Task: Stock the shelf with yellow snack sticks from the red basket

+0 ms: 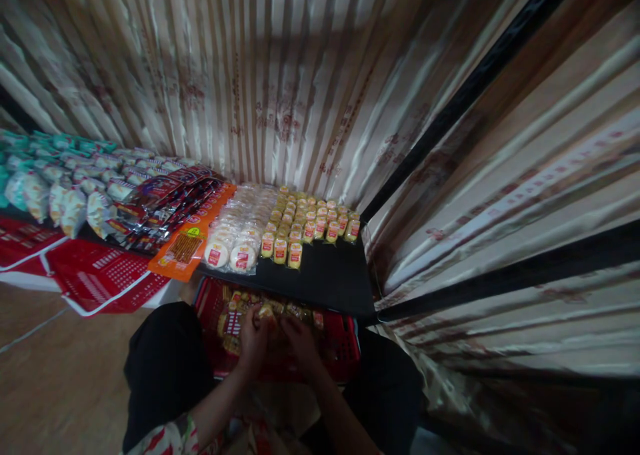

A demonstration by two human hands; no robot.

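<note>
Both my hands are inside a red basket (350, 355) between my knees, among small wrapped snack packs (233, 328). My left hand (254, 338) is closed around a yellow wrapped snack cake (267, 313). Close to its right is my right hand (303, 341), fingers stretched loosely over the packs, with nothing plainly held. Dim light and blur hide the fingertips. Above the basket, similar yellow snack cakes (281, 249) stand in rows on a black shelf (330, 275).
Left along the shelf lie round white wrapped crackers (243, 256), an orange snack bag (183, 251), dark red packets (170, 201) and white-and-green packs (30, 191). Another red basket (100, 275) with white handles stands below. Black poles (450, 115) and pleated curtains (280, 75) border the shelf.
</note>
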